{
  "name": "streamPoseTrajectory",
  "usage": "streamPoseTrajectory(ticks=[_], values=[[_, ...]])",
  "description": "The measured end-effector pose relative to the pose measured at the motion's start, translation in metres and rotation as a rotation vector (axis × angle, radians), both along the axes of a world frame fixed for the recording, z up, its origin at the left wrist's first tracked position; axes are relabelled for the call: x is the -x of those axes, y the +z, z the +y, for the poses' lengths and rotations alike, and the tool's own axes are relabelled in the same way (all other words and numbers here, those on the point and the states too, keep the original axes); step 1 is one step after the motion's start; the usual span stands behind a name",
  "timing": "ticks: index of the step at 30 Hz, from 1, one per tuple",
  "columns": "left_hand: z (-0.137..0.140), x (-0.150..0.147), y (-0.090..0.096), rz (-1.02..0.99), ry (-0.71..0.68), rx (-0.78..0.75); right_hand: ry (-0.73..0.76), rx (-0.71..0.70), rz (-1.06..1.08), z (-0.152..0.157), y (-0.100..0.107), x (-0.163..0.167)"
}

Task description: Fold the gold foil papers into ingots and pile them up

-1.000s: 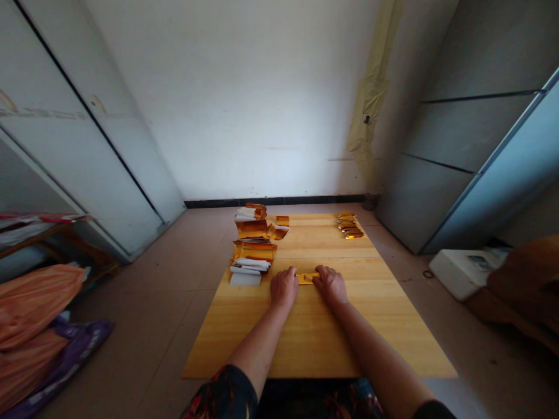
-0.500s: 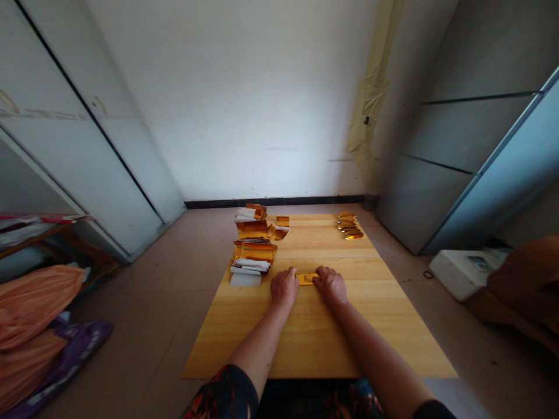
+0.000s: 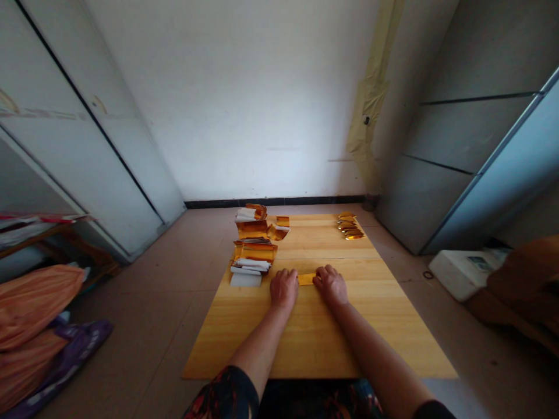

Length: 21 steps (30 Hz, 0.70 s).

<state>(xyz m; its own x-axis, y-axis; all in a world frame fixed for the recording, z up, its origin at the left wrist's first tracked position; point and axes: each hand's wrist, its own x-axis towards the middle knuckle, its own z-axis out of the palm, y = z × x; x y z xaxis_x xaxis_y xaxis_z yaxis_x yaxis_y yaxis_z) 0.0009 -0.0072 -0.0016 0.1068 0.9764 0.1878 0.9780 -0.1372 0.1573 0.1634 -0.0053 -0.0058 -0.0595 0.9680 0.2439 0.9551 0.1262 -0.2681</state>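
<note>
A narrow strip of gold foil paper (image 3: 307, 279) lies flat near the middle of the wooden table, between my two hands. My left hand (image 3: 285, 286) is closed with curled fingers on its left end. On its right end, the fingers of my right hand (image 3: 332, 284) are pinched round the paper. Left of my left hand are stacks of gold and white paper sheets (image 3: 255, 251), some with the white side up. Several folded gold paper pieces (image 3: 349, 226) sit in a row at the table's far right corner.
The wooden table top (image 3: 323, 343) reaches to my lap. Behind it stands a white wall (image 3: 262, 116). A grey cabinet (image 3: 441, 151) is at the right, with a white box (image 3: 458, 273) on the floor. Orange and purple bags (image 3: 39, 308) lie at the left.
The strip's visible middle looks smoother and flatter than before. My hands have barely shifted, and the stacks and folded pieces stay where they were.
</note>
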Motion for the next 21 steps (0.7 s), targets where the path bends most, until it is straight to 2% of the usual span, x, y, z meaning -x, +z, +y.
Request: streamPoseTrajectory(ticks=[3, 6, 13, 21], values=[[0.000, -0.001, 0.001, 0.046, -0.054, -0.032, 0.066, -0.048, -0.028, -0.001, 0.001, 0.001], [0.003, -0.003, 0.002, 0.075, -0.130, -0.005, 0.139, -0.016, -0.069, 0.000, 0.002, 0.004], [0.005, 0.001, 0.001, -0.014, -0.135, 0.013, 0.031, 0.124, 0.001, -0.001, 0.014, 0.011], [-0.002, 0.001, 0.003, -0.124, -0.064, 0.036, -0.095, 0.134, 0.013, -0.009, 0.018, 0.023]])
